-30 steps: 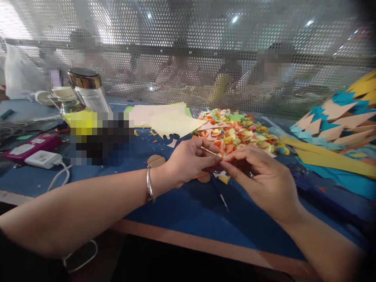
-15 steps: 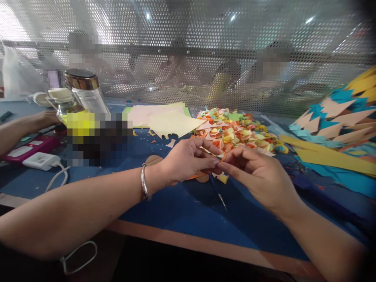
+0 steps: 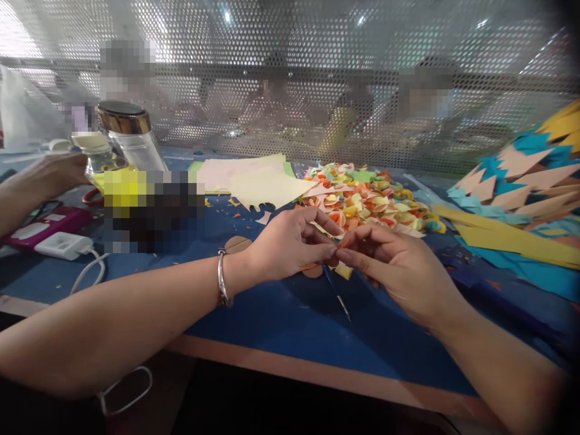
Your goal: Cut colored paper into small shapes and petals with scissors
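Fingertip to fingertip over the blue table (image 3: pixel 272 320), my left hand (image 3: pixel 285 244) and my right hand (image 3: pixel 403 269) both pinch a small orange paper piece (image 3: pixel 343 242), mostly hidden by the fingers. Beneath them lies a thin blue-handled tool (image 3: pixel 335 287) with a pale, narrow tip; its kind is unclear. Just behind the hands is a heap of small curled paper pieces (image 3: pixel 376 202) in orange, yellow, pink and green. One round brown cardboard piece (image 3: pixel 238 244) sits by my left wrist, and another (image 3: pixel 312 271) lies partly under my left hand.
Pale paper sheets (image 3: pixel 267 184), one with a cut edge, lie behind my left hand. At right are yellow strips (image 3: pixel 512 232) and a pointed paper construction (image 3: pixel 516 175). Bottles (image 3: pixel 136 139), a magenta power strip (image 3: pixel 49 229) and another person's hand (image 3: pixel 58 175) occupy the left. A perforated panel (image 3: pixel 281 103) stands behind.
My hands stay pinched together, with slight finger shifts around the orange piece. The other person's hand at left has moved slightly upward. The view has tilted a little.
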Available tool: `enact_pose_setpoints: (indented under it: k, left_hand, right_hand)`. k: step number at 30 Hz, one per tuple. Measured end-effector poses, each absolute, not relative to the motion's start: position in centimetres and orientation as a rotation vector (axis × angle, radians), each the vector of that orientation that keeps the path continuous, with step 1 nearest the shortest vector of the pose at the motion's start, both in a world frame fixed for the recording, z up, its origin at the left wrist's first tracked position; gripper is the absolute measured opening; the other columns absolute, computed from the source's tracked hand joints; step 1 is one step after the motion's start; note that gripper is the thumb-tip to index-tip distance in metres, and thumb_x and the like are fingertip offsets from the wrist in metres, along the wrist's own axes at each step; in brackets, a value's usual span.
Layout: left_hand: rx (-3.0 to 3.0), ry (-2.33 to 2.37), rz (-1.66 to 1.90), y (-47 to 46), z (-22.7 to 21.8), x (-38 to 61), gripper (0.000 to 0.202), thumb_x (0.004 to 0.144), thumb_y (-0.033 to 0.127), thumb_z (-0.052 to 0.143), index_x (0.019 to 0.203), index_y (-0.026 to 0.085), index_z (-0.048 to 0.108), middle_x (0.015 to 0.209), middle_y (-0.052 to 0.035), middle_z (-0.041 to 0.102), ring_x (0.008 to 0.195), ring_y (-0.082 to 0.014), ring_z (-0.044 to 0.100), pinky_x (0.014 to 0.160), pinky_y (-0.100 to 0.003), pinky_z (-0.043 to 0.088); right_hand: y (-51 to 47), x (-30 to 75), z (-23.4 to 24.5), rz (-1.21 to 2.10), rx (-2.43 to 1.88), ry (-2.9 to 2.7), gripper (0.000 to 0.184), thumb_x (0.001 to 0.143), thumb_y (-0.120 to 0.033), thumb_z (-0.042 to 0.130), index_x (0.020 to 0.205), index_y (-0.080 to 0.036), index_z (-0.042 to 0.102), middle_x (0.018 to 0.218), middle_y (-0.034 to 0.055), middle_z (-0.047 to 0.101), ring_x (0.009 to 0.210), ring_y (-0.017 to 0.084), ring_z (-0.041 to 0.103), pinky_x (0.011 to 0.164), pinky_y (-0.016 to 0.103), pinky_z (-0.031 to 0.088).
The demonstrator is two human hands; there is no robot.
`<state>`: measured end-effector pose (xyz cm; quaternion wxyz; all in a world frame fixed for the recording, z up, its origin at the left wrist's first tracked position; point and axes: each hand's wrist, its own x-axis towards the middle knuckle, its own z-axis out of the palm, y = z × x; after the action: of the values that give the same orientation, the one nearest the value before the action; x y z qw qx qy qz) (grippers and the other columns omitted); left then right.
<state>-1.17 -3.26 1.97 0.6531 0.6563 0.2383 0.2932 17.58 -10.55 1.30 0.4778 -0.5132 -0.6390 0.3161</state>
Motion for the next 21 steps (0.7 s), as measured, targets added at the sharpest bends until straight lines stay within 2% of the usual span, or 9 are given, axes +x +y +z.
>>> enact_pose_setpoints:
  k: [8, 15, 21]
  left_hand:
    - [1.485, 0.557, 0.62, -3.3, 2.05, -1.21, 0.02, 0.084, 0.014, 0.073, 0.099, 0.016, 0.06, 0.074, -0.0047, 0.074, 0.072, -0.0136, 0.074, 0.069, -0.025, 0.056]
    - [1.436, 0.593, 0.553, -3.24, 1.67, -1.23, 0.036, 0.076, 0.024, 0.081, 0.102, 0.018, 0.058, 0.076, -0.0038, 0.074, 0.067, -0.0143, 0.071, 0.067, -0.029, 0.057]
    - [1.474, 0.615, 0.606, -3.12, 1.63, -1.16, 0.03, 0.076, 0.018, 0.079, 0.098, 0.017, 0.059, 0.076, -0.0028, 0.074, 0.064, -0.0119, 0.069, 0.068, -0.028, 0.057]
  right_hand:
    - [-10.44, 17.64, 1.32, 0.841, -1.28, -1.498, 0.04, 0.076, -0.056, 0.085, 0.079, -0.019, 0.069, 0.066, -0.001, 0.061, 0.046, 0.007, 0.045, 0.038, 0.02, 0.035]
    - [-10.33, 17.93, 0.97, 0.853, -1.295, -1.468, 0.038, 0.078, -0.055, 0.083, 0.081, -0.019, 0.07, 0.068, -0.0013, 0.06, 0.047, 0.007, 0.045, 0.039, 0.021, 0.034]
    - [-10.37, 17.82, 1.03, 0.89, -1.3, -1.448, 0.04, 0.075, -0.055, 0.086, 0.08, -0.019, 0.07, 0.068, -0.0016, 0.06, 0.045, 0.007, 0.045, 0.038, 0.021, 0.033]
